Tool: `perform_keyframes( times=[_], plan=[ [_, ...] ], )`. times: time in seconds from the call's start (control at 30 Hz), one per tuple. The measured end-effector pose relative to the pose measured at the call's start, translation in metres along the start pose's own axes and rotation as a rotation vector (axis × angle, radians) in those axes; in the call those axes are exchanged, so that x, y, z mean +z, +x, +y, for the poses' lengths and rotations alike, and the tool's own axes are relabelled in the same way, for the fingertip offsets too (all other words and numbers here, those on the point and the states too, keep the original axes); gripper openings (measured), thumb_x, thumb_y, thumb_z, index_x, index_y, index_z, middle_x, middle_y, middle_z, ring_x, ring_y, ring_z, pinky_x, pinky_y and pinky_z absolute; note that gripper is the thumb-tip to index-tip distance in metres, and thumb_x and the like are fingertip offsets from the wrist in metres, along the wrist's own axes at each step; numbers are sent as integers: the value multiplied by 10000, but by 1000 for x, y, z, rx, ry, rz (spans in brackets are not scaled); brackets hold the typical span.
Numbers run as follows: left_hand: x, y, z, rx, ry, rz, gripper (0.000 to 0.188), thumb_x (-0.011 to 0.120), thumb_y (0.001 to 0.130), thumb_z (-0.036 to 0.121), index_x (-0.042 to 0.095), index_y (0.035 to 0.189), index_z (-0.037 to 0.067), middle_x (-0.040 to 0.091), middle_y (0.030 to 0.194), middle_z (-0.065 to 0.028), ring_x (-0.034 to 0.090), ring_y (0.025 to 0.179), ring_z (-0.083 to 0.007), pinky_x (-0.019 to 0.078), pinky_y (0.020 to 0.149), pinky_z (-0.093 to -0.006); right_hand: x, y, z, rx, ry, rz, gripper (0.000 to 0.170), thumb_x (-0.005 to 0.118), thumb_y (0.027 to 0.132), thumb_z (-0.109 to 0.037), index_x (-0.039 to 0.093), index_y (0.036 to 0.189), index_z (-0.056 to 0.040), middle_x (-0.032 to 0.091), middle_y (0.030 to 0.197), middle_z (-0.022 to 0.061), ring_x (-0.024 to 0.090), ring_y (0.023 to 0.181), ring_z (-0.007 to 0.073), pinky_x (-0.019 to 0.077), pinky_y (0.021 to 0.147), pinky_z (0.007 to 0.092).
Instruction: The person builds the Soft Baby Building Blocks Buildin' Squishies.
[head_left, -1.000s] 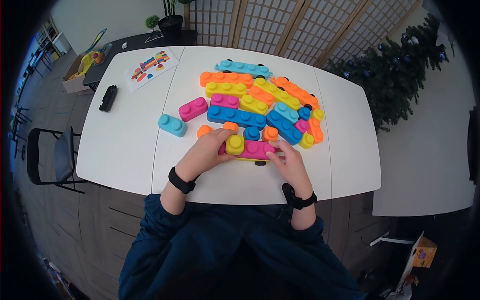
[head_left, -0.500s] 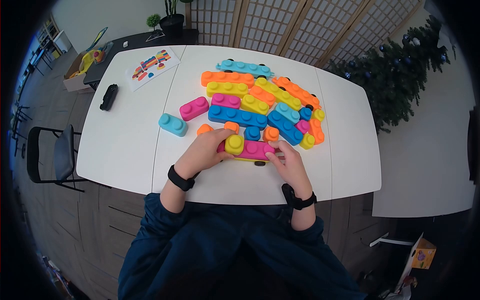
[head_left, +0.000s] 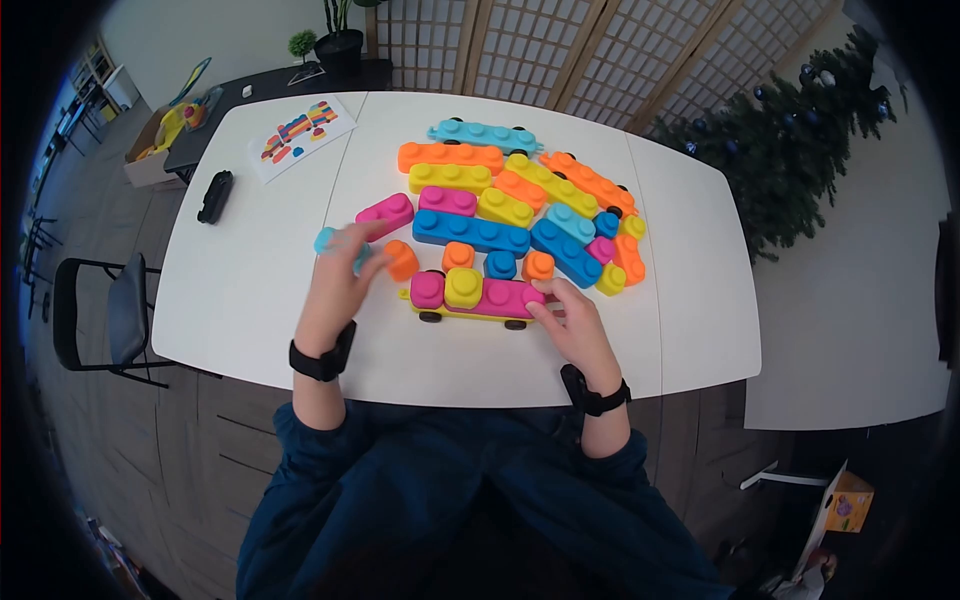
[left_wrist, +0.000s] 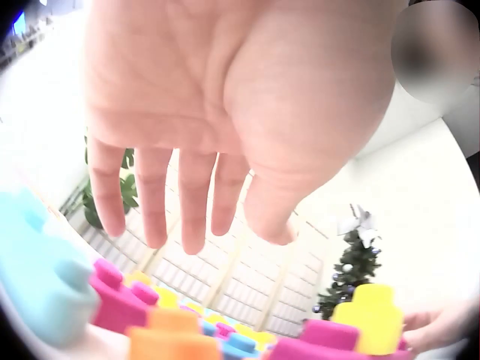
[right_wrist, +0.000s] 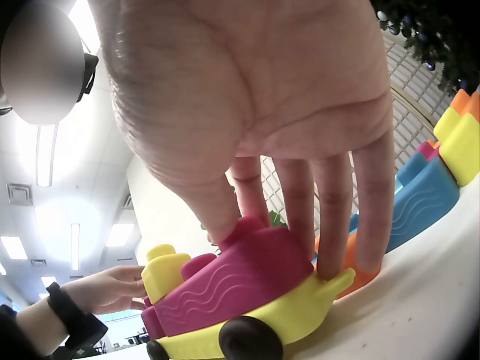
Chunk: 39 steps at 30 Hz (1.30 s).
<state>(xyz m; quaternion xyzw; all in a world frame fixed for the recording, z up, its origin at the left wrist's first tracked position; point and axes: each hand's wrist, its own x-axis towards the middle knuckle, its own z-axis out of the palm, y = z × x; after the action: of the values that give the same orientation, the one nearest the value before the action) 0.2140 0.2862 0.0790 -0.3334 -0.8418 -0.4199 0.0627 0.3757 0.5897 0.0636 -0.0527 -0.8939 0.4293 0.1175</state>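
A yellow wheeled base (head_left: 475, 315) near the front carries a small pink block (head_left: 427, 287), a yellow block (head_left: 463, 287) and a longer pink block (head_left: 503, 296). My right hand (head_left: 577, 328) pinches the longer block's right end; the right wrist view shows the thumb and fingers of that hand (right_wrist: 262, 97) at the pink block (right_wrist: 240, 281). Fingers extended, my left hand (head_left: 335, 290) hovers over a light blue block (head_left: 325, 240), partly covering it. In the left wrist view the left hand (left_wrist: 232, 90) holds nothing, with the light blue block (left_wrist: 41, 277) below left.
Behind the wheeled base lie many blocks, including an orange one (head_left: 402, 260), blue ones (head_left: 470, 232) and a light blue wheeled base (head_left: 485, 134). A printed picture sheet (head_left: 300, 137) and a black object (head_left: 215, 197) are on the table's (head_left: 240, 300) left part.
My left hand has let go of the wheeled assembly's left end and moved left to the light blue block, uncovering the small pink block. My right hand has stayed in place.
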Motion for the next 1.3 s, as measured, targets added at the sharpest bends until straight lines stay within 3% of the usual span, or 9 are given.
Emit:
perform_keyframes(
  times=[0.03,0.1,0.2,0.3,0.57,0.73,0.83,1.03,1.3],
  plan=[
    [-10,-1,-11,-89,133,72,464,733,872,27,611,1318,59,661,1268,-141,622,1118,-360,494,991,-412,1,0,-1,2,4,0,289,733,941,-204,645,1167,-47,693,1036,118,696,902,266,535,741,335],
    [-27,-5,-30,-79,272,120,485,721,849,-34,609,1311,57,654,1281,-139,620,1112,-370,497,983,-408,1,0,-1,0,3,0,288,733,940,-203,645,1167,-47,693,1036,118,697,904,265,536,743,335],
    [-36,-12,-55,-111,334,68,527,708,824,-89,603,1318,58,648,1289,-124,623,1112,-354,513,952,-399,1,0,0,-2,-2,1,291,732,940,-201,644,1169,-46,695,1042,120,698,907,263,536,746,336],
    [-40,-11,-65,-258,191,-57,544,712,803,-109,611,1309,64,654,1256,-113,639,1085,-313,532,908,-378,2,0,1,-3,2,0,293,732,940,-199,642,1173,-45,697,1051,120,699,911,263,537,748,336],
    [-35,-8,-80,-267,163,0,400,706,809,-106,661,1178,41,655,1126,-110,654,982,-286,540,829,-382,2,0,1,1,2,4,291,731,941,-199,642,1170,-44,700,1056,121,699,910,261,535,747,332],
    [-44,-7,-41,-280,165,125,322,702,853,-67,640,1159,14,660,1111,-119,665,1009,-297,563,843,-389,0,1,0,-12,-32,-8,290,728,942,-204,639,1166,-42,697,1026,122,698,920,279,540,755,346],
    [-46,0,-9,-205,-48,195,304,692,898,-34,617,1191,7,669,1124,-123,670,1082,-278,595,855,-380,-4,2,-3,-58,-117,-28,295,730,939,-202,640,1169,-41,693,1057,123,699,964,289,551,805,370],
    [-20,15,55,27,-219,-23,311,689,932,31,618,1235,26,678,1180,-101,672,1084,-233,573,878,-355,-11,16,-33,-276,-22,88,445,773,898,-154,627,1306,-54,658,1273,157,662,1152,328,536,948,387],
    [25,22,85,178,-252,-137,340,734,909,73,633,1231,34,661,1190,-109,662,1035,-257,554,891,-323,-17,23,-56,-366,57,41,516,803,859,-107,615,1335,-40,664,1285,157,665,1136,313,530,961,359]
  ],
)
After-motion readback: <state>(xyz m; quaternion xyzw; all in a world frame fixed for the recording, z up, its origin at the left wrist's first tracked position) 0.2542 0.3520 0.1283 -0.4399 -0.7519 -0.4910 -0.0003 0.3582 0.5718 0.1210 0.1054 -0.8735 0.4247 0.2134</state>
